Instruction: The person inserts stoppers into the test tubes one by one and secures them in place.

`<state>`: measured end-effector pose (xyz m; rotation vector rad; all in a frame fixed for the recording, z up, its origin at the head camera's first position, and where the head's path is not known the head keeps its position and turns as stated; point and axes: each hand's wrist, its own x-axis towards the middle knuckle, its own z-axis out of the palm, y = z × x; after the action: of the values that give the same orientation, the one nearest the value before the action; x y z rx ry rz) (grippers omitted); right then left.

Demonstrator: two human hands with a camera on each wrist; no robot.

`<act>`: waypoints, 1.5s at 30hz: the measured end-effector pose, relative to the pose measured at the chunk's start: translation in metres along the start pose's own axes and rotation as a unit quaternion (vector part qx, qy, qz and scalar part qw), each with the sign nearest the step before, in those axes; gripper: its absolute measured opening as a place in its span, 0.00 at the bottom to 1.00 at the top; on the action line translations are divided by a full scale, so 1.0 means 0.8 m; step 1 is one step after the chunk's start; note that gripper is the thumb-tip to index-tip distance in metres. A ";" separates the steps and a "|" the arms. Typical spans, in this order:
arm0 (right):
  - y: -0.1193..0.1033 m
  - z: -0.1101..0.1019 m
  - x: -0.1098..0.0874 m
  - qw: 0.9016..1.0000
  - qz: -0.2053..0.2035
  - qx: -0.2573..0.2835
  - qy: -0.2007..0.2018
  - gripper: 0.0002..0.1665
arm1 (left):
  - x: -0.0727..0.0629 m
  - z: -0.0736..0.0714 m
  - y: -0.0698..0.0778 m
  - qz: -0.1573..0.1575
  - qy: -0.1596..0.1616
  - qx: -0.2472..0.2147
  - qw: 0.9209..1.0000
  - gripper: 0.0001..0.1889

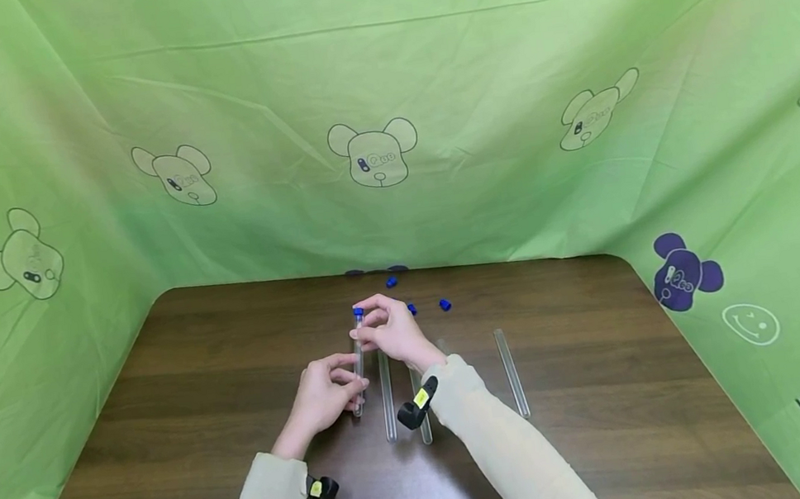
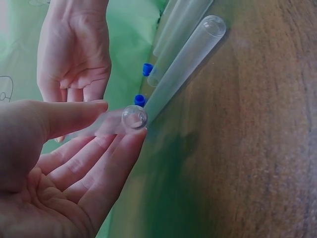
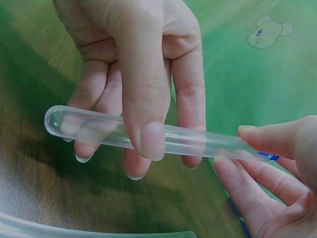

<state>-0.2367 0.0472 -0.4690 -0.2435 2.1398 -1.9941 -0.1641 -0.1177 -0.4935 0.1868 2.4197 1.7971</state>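
A clear test tube (image 3: pixel 188 141) is held at a slant between both hands, its rounded end towards the person and a blue cap (image 1: pixel 358 311) at its far end. My left hand (image 1: pixel 320 394) pinches the tube along its lower part, thumb on one side and fingers on the other. Close to the cap, my right hand (image 1: pixel 397 335) grips the tube's upper end between thumb and fingers. In the left wrist view the tube's rounded tip (image 2: pixel 134 119) points at the camera, and the cap is hidden there.
More clear test tubes lie on the brown table (image 1: pixel 202 407): one (image 1: pixel 388 405) beside the held tube, another (image 1: pixel 426 431) partly under the right wrist, one (image 1: pixel 512 373) further right. Loose blue caps (image 1: pixel 445 305) lie towards the back. A green printed curtain (image 1: pixel 382 227) surrounds the table.
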 end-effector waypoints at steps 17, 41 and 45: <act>-0.001 0.004 -0.002 0.998 -0.017 0.049 0.033 0.22 | 0.002 -0.002 0.008 0.019 0.012 0.013 1.000 0.18; -0.005 0.000 -0.001 0.997 -0.003 0.074 0.033 0.22 | 0.003 -0.001 0.016 0.013 0.015 0.027 0.999 0.18; -0.005 -0.001 -0.002 0.997 -0.005 0.068 0.028 0.22 | 0.003 -0.003 0.016 0.013 0.013 0.032 0.999 0.18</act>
<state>-0.2357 0.0478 -0.4648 -0.1780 2.0283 -2.1656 -0.1662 -0.1159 -0.4806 0.2041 2.5072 1.7438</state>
